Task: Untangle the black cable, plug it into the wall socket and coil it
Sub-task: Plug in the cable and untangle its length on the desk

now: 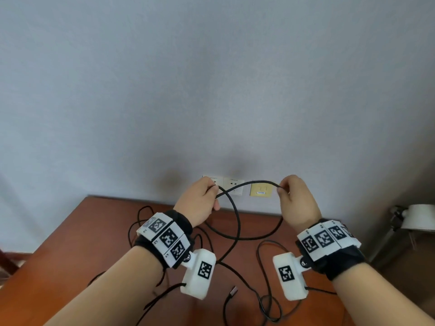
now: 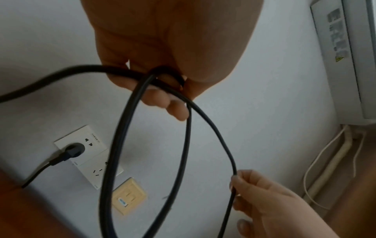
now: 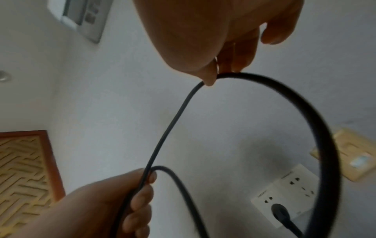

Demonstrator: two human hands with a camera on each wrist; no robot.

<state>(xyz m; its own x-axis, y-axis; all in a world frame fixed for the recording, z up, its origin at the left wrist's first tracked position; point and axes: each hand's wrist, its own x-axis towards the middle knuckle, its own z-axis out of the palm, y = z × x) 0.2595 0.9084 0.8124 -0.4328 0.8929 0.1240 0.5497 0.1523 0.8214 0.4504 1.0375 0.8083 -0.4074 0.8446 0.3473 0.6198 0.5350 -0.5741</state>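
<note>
The thick black cable [image 1: 237, 222] hangs in loops between my hands, in front of the wall. My left hand [image 1: 204, 196] grips gathered loops of the cable [image 2: 130, 112] in its curled fingers. My right hand [image 1: 290, 196] pinches one strand of the cable [image 3: 305, 104] between thumb and fingertips, level with the left hand. The cable's black plug [image 2: 74, 150] sits in the white wall socket [image 2: 95, 145]; the plug [image 3: 279, 213] also shows in the right wrist view. A loose cable end [image 1: 233, 291] lies on the table.
A reddish-brown table [image 1: 94, 243] stands against the grey wall, with thin black wires [image 1: 270, 302] strewn on it. A beige wall plate [image 1: 260, 189] sits right of the sockets. A white lamp [image 1: 416, 217] stands at the right. An air conditioner [image 2: 350, 56] hangs on the wall.
</note>
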